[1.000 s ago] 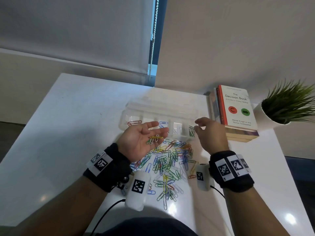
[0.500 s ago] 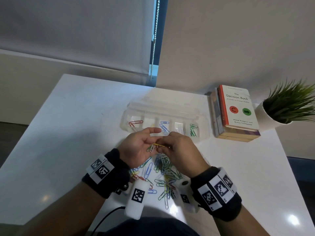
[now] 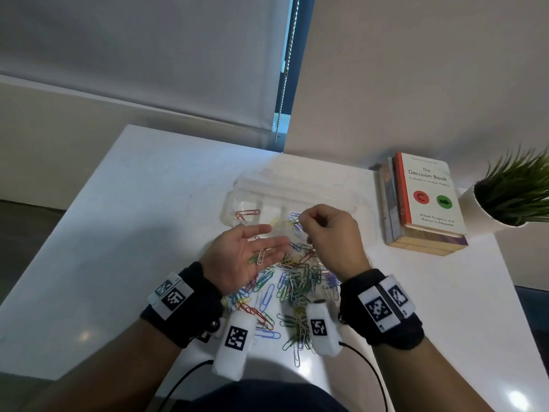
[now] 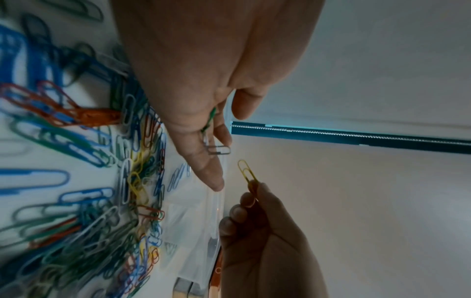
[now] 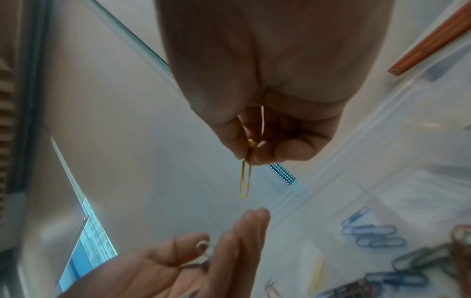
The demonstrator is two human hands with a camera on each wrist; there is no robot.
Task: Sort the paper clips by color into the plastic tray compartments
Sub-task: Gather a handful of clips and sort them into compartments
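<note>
The book (image 3: 427, 194) cover reads "The Decision Book".

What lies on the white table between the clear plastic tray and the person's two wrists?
A loose pile of mixed-colour paper clips covers that stretch of the white table, below the clear plastic tray, in the head view.

Yellow paper clip (image 5: 245, 179); clear tray (image 3: 237, 200)

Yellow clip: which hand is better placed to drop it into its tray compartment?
Right. The right hand already pinches the yellow clip and hangs over the plastic tray. The left hand lies palm-up nearer the pile, with a white clip and a green clip resting on it.
</note>
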